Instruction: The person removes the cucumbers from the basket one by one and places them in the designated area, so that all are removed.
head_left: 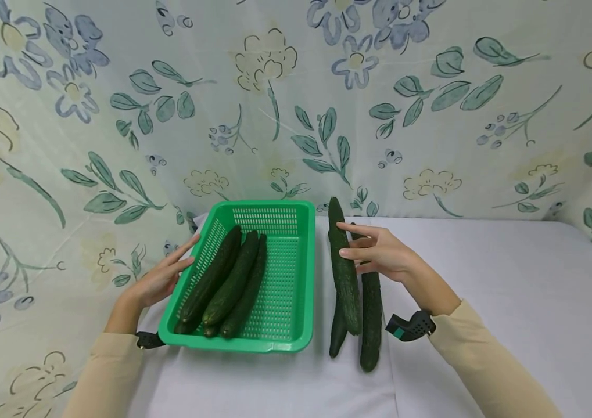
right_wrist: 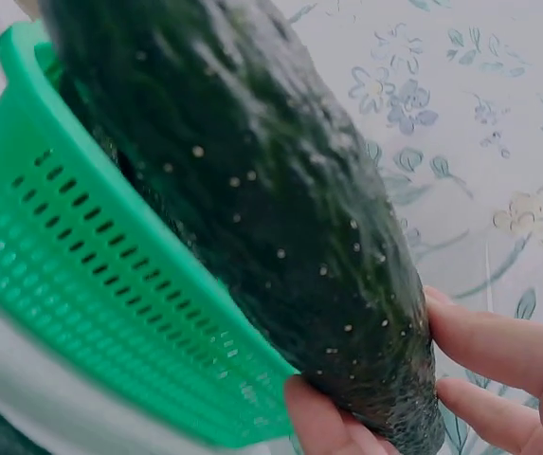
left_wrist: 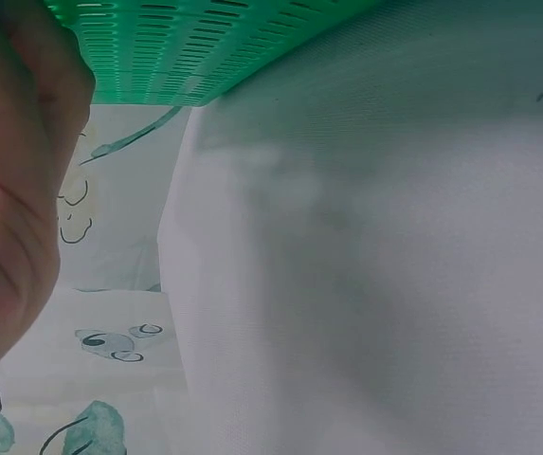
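My right hand pinches a dark green cucumber between thumb and fingers. In the right wrist view this cucumber looms large and bumpy, the fingertips near its lower end. It lies lengthwise beside the right wall of a green plastic basket. Under it and to its right, two more cucumbers rest on the white cloth, one of them partly hidden. Several cucumbers lie side by side in the left half of the basket. My left hand, fingers extended, touches the basket's left side.
A white cloth covers the table. Behind it hangs a floral curtain, which also runs down the left side. The table's left edge shows under the basket in the left wrist view. Each wrist wears a dark strap.
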The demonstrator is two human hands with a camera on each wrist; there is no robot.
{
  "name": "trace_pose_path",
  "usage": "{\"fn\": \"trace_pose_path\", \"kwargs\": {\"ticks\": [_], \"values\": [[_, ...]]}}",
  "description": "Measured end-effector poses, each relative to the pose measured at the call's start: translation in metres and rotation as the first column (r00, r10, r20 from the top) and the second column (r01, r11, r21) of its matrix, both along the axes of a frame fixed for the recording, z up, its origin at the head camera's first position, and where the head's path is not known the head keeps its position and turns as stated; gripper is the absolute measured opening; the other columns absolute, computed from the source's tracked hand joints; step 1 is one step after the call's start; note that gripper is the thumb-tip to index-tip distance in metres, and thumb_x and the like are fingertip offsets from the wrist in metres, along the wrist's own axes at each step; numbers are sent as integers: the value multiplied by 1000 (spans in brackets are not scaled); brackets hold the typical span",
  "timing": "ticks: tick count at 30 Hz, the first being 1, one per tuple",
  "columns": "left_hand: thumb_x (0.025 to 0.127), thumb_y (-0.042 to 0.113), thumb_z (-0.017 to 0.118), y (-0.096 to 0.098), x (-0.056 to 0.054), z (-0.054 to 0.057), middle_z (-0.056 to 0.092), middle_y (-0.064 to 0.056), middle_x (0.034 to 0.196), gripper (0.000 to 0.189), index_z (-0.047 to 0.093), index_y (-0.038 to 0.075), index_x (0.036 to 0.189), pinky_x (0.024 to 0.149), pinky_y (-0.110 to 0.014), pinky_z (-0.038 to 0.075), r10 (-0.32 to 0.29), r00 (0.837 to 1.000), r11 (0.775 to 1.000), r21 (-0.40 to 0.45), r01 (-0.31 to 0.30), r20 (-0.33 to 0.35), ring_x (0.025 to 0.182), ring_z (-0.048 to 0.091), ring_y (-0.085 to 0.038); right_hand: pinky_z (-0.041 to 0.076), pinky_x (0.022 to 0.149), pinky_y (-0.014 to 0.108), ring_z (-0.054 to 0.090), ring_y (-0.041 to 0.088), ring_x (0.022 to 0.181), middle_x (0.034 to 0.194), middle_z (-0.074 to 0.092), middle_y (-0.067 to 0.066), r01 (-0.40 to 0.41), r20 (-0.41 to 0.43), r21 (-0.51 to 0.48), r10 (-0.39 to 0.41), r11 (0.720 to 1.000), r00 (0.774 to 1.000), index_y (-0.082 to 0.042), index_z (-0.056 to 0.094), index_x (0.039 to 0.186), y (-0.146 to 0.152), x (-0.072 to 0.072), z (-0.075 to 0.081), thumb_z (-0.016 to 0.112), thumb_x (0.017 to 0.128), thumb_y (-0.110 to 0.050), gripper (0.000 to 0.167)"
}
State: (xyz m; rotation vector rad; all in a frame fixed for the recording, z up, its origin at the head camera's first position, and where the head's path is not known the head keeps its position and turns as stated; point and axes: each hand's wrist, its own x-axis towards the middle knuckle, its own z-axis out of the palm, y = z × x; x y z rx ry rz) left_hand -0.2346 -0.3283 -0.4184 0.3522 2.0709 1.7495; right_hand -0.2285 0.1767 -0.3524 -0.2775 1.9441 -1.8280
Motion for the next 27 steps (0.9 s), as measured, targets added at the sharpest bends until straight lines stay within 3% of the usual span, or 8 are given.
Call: {"fn": "trace_pose_path", "kwargs": {"ticks": [4, 8, 20, 27], "values": [[111, 28, 37, -1, 0, 0, 45, -7, 150, 59, 7, 34, 162, 49, -24, 44, 0, 1000, 1000, 5, 0, -2, 40, 37, -8, 56, 77, 39, 62, 17, 92, 133, 38, 27, 8, -21, 13, -7, 1000, 1000, -11, 32, 157, 12, 1, -6, 70, 94, -8, 73], [111, 28, 37, -1, 0, 0, 55, 3, 141, 59, 7, 34, 162, 48, -23, 44, -8, 1000, 1000, 15, 8, 1, 41, 39, -8, 56, 79, 41, 61, 17, 93, 131, 38, 25, 22, -35, 23, -21, 1000, 999, -10, 32, 157, 24, 1, -12, 70, 94, -9, 75], [111, 28, 38, -2, 0, -1, 57, 3, 140, 59, 8, 33, 162, 49, -23, 45, -6, 1000, 1000, 9, 6, -12, 40, 40, -7, 55, 85, 50, 61, 26, 110, 148, 31, 37, 75, -35, 62, -73, 995, 997, -11, 34, 157, 61, 5, -30, 73, 92, -12, 76], [111, 27, 37, 0, 0, 0, 50, -2, 145, 59, 7, 32, 162, 49, -24, 44, -4, 1000, 1000, 10, 4, -2, 40, 39, -8, 56, 82, 48, 64, 21, 104, 145, 34, 38, 90, -34, 80, -87, 993, 996, -8, 32, 157, 76, 12, -41, 73, 92, -11, 77]]}}
